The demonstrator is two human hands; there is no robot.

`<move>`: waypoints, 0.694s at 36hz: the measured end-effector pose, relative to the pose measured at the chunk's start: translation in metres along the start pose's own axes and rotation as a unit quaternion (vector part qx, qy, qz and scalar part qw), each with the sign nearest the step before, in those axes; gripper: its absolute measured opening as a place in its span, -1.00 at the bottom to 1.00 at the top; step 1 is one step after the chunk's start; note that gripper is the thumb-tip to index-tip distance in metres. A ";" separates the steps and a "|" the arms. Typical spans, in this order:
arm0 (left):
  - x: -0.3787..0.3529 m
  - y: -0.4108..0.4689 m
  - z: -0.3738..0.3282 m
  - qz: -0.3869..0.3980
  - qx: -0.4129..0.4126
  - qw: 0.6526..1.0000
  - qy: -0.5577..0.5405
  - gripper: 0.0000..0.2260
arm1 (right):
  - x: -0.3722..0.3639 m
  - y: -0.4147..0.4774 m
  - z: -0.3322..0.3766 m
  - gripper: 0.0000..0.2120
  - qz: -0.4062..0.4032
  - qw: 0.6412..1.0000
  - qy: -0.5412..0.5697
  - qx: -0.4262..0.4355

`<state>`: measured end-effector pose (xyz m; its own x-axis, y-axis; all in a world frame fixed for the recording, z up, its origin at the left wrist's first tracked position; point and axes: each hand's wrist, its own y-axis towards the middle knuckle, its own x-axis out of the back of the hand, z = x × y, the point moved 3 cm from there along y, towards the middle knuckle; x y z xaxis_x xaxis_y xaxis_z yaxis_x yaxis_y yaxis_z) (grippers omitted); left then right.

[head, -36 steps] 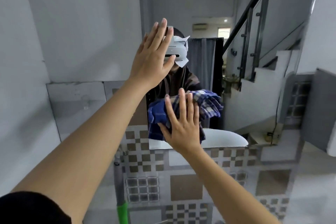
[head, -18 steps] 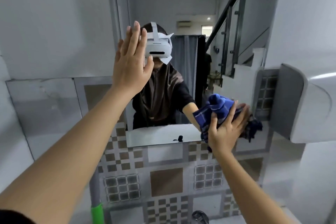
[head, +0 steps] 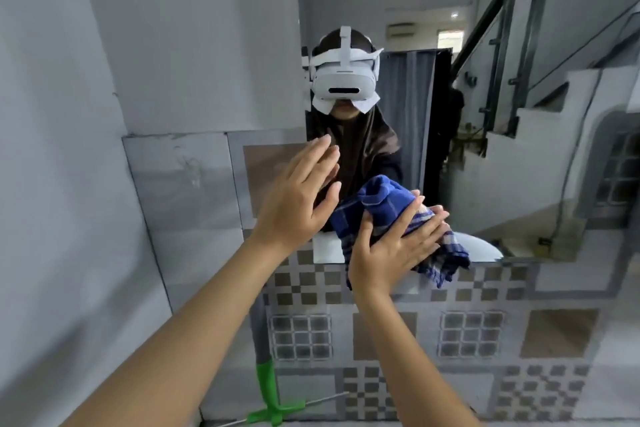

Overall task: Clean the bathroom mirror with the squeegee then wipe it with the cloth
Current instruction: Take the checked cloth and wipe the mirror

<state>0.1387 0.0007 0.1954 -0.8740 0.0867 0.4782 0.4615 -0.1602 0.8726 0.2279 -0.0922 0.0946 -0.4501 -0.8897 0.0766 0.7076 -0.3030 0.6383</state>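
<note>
The wall mirror fills the upper middle and right and reflects a person wearing a white headset. My right hand presses a blue checked cloth flat against the mirror's lower edge, fingers spread over it. My left hand is open with fingers apart, palm toward the wall at the mirror's lower left corner, holding nothing. The squeegee, with its grey pole and green head, leans against the tiled wall below my left arm.
A patterned tile wall runs below the mirror. A plain grey wall stands to the left. The mirror reflects a staircase with a dark railing and a white basin rim.
My left hand has dropped from beside the reflected headset to the mirror's lower left corner. My right hand has swept the cloth leftward along the mirror's bottom edge.
</note>
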 end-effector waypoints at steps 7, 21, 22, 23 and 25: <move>0.000 -0.032 -0.001 0.000 0.030 0.996 -0.079 -0.63 | -0.015 -0.021 0.028 -0.30 0.025 0.998 -0.025 0.058; -0.008 -0.027 0.000 -0.061 0.115 0.982 -0.139 -0.80 | -0.006 -0.029 0.026 -0.29 0.082 0.986 -0.075 0.122; -0.007 -0.026 0.000 -0.061 0.115 0.981 -0.141 -0.81 | -0.003 -0.030 0.027 -0.29 0.091 0.985 -0.076 0.123; -0.005 -0.025 0.000 -0.062 0.114 0.981 -0.142 -0.82 | 0.000 -0.030 0.027 -0.29 0.100 0.984 -0.073 0.126; -0.001 -0.023 -0.001 -0.058 0.111 0.982 -0.142 -0.82 | 0.008 -0.033 0.027 -0.32 0.117 0.982 -0.062 0.137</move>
<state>0.1287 0.0037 0.1749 -0.8596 0.3665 0.3561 0.4112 0.0825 0.9078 0.1859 -0.0800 0.0947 -0.3674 -0.8707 0.3268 0.6335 0.0229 0.7734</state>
